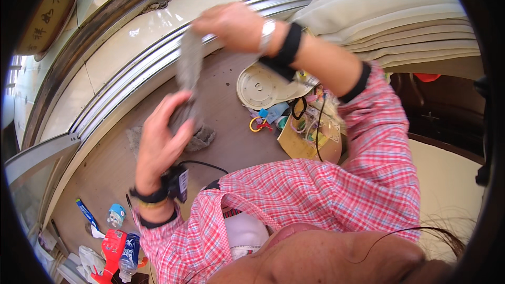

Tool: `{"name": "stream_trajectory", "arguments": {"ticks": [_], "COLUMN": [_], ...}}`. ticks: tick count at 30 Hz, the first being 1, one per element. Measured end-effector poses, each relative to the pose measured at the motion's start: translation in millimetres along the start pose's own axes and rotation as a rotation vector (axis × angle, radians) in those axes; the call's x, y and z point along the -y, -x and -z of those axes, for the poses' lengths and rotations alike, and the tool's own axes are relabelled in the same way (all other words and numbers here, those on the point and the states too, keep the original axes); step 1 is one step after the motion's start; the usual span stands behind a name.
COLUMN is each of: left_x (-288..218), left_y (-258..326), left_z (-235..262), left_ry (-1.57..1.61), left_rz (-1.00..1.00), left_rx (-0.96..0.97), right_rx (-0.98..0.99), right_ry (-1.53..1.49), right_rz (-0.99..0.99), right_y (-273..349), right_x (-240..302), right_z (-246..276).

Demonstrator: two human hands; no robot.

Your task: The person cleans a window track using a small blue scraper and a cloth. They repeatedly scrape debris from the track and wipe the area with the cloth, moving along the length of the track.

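I see the grey cloth (188, 71) stretched nearly upright, long axis running up-down: my right hand (231, 25) pinches its top, my left hand (160, 139) clasps its bottom end.

A cloth (188, 68) hangs stretched between the right hand (231, 23) above and the left hand (160, 139) below, over the counter (236, 142). A round lid (260, 87) lies to the right, with a box of small items (307, 137) just beside it. Bottles (123, 250) lie at the lower left. The window track (131, 81) runs behind.
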State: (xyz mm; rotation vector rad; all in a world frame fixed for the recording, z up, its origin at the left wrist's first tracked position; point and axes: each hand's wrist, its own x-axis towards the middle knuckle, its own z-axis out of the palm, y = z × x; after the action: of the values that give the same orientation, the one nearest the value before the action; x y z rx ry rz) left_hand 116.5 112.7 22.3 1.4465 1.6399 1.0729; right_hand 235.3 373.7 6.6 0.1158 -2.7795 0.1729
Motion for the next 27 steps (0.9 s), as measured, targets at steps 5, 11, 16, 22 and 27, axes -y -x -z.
{"name": "stream_trajectory", "arguments": {"ticks": [5,11,16,22,27], "left_x": [11,11,22,25,28], "left_y": [-108,-188,-230,-259,-263], "left_z": [-76,-144,-173,-187,-188], "left_ry": [-0.134,-0.244,-0.163,-0.089,0.008], "left_rz": [-0.173,-0.340,-0.454,-0.340,-0.356], "left_rx": [0.081,0.073,0.218,0.458,0.502], "right_rx": [0.392,0.575,0.649,0.648,0.632], "right_ry": [0.377,0.643,0.808,0.779,0.681], "right_rz": [-0.360,-0.496,-0.594,-0.633,-0.635], "right_y": [82,134,152,169,167], "right_x": [-75,-122,-148,-159,-160], "right_z": [79,104,97,96,104]}}
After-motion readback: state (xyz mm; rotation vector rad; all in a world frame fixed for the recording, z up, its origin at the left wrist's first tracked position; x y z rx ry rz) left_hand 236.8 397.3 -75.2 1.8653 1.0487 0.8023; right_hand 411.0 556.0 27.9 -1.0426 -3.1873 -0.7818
